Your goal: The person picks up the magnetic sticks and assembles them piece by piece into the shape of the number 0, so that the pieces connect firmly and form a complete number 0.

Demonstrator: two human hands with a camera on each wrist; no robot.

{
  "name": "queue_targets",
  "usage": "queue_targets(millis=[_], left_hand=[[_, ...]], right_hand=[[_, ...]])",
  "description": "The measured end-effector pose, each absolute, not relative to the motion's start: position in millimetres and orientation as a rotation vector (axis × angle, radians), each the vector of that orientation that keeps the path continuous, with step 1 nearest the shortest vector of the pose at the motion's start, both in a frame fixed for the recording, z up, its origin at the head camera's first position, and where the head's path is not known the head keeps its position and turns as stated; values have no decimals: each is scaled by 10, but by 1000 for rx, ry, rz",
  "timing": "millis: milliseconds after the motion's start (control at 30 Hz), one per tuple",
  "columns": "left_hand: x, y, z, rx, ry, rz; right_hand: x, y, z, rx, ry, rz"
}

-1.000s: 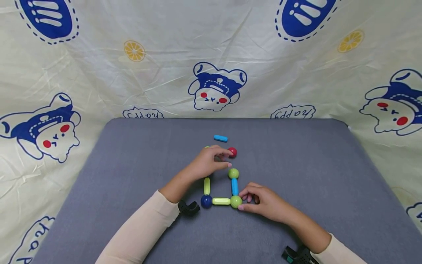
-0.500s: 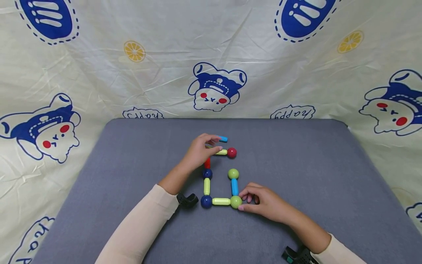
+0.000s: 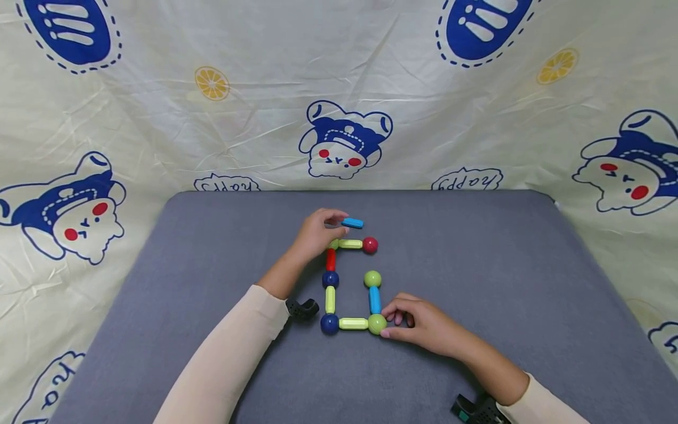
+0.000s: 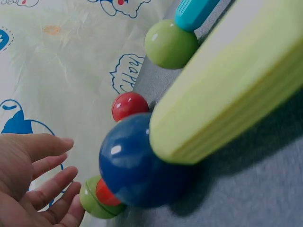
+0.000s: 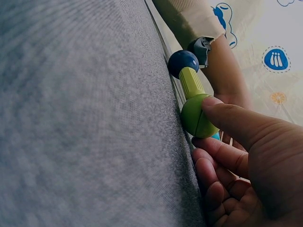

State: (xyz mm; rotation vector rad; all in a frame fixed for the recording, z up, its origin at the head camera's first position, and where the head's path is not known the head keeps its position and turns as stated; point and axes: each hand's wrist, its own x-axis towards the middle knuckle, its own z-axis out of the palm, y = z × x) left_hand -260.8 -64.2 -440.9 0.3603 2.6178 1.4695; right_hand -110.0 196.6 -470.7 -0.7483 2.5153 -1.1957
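Observation:
In the head view my left hand (image 3: pixel 316 232) is at the left end of a loose blue magnetic stick (image 3: pixel 353 223), thumb and fingers apart on either side of it. The left wrist view shows those fingers (image 4: pixel 57 182) parted, nothing visible between them. My right hand (image 3: pixel 424 324) pinches a green ball (image 3: pixel 377 324) at the near right corner of the joined sticks and balls; in the right wrist view the thumb (image 5: pixel 232 116) lies against that ball. A blue stick (image 3: pixel 375 300) links it to another green ball (image 3: pixel 373 279).
A yellow-green stick (image 3: pixel 353 324) runs left to a dark blue ball (image 3: pixel 329 324). Farther back follow another yellow-green stick (image 3: pixel 331 300), dark blue ball (image 3: pixel 331 279), red stick (image 3: pixel 331 260), partly hidden green ball (image 3: pixel 333 243), yellow-green stick (image 3: pixel 351 244) and red ball (image 3: pixel 370 245). Grey cloth (image 3: pixel 477 253) covers the table.
My left hand has moved back and left, away from the red ball, to the loose blue stick, uncovering the red stick and far yellow-green stick. The right hand has stayed at the green ball.

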Motion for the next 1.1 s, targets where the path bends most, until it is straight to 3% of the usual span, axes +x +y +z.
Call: queue_targets(millis=[767,1100], left_hand=[[-2516,-887,-4547,303,2598,1393],[-2474,-910,-4624,275,2586,1441]], right_hand=[[-1125,1970,-4613,-768,2530,-1119],[-1435,1961,-4444,-694,2687,-1118]])
